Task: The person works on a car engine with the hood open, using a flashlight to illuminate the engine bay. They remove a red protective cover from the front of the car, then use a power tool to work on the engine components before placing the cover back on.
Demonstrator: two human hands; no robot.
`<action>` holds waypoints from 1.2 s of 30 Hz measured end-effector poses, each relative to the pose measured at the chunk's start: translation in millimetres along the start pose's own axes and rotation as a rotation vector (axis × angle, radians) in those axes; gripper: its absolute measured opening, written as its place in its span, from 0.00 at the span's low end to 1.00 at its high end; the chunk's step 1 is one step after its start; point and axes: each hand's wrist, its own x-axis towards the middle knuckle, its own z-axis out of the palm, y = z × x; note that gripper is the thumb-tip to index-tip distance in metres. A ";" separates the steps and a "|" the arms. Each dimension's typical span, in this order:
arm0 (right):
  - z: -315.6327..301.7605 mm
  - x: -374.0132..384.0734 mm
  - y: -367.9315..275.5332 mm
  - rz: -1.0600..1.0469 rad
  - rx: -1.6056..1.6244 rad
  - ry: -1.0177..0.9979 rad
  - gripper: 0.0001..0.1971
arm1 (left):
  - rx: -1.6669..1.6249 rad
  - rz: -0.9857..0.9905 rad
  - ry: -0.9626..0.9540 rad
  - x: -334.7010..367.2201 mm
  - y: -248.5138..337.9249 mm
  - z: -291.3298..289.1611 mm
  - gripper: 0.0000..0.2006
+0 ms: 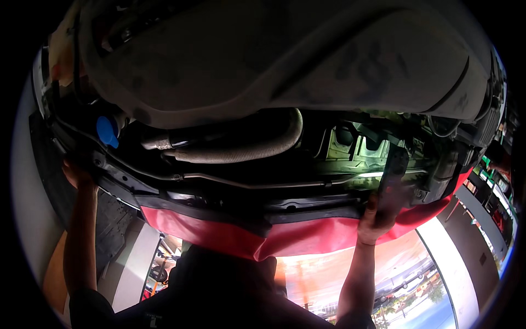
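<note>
Clamping the right hand (376, 220) around a dark lamp (394, 183) at the near right of an engine bay (307, 213), with the left hand (78, 173) at its left edge, grip too shadowed to tell.

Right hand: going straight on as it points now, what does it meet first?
Leading with the dark handheld device, the right hand would likely meet the lit metalwork first, or the large dark cover if riding higher; depth is unclear.

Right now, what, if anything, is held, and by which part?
The right hand holds a dark device by its lower end; for the left hand, it cannot be told.
</note>
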 end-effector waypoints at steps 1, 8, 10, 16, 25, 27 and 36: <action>-0.8 0.2 0.1 0.000 0.006 0.001 0.35 | 0.062 0.030 0.018 2.1 -3.8 -1.1 0.25; 3.8 1.3 0.3 0.009 0.008 -0.009 0.34 | 0.281 0.253 0.074 35.7 -30.7 -8.8 0.24; 3.6 3.3 -2.7 -0.018 -0.005 0.005 0.34 | 0.232 0.229 0.069 27.0 -22.9 -3.8 0.23; -1.2 2.2 -3.9 -0.024 -0.027 -0.005 0.33 | 0.108 0.097 -0.002 5.3 -0.3 1.7 0.24; -1.8 5.0 -3.7 -0.119 -0.115 -0.007 0.33 | 0.096 0.136 0.001 -17.8 18.9 5.4 0.29; -1.7 5.1 -2.5 -0.128 -0.087 -0.010 0.33 | 0.090 0.156 0.051 -5.2 6.9 9.4 0.29; -2.3 5.5 -0.9 -0.096 -0.103 -0.027 0.31 | 0.283 0.217 0.120 -13.3 16.7 15.9 0.30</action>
